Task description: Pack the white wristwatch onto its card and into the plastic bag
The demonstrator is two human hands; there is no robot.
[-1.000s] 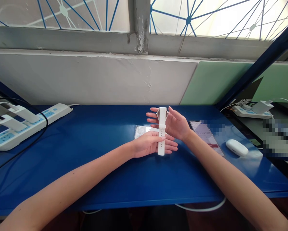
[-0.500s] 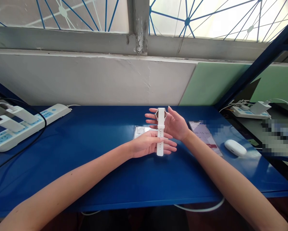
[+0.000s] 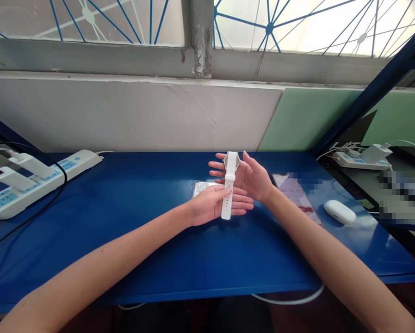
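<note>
A wristwatch with a white strap [image 3: 231,164] is held up over the desk, its round case partly hidden behind the strap. My left hand [image 3: 209,203] pinches the lower strap between the thumb on top and the fingers stretched out behind it. Just beyond, my right hand [image 3: 254,178] has its palm turned toward the watch, with thumb and fingers apart. The watch head is in front of those fingers; whether they touch it, I cannot tell. A small clear packet [image 3: 201,188] lies on the desk, partly covered by my left hand.
On the blue desk [image 3: 124,259], a phone [image 3: 294,196] showing a timer and a white oval case [image 3: 339,212] lie at right. A white power strip [image 3: 75,163] with plugs and a black cable [image 3: 65,182] occupies the left. A wall with windows rises behind.
The watch has tilted slightly, its lower strap end swinging left and a little up. My left hand has risen slightly with it; my right hand has stayed nearly in place.
</note>
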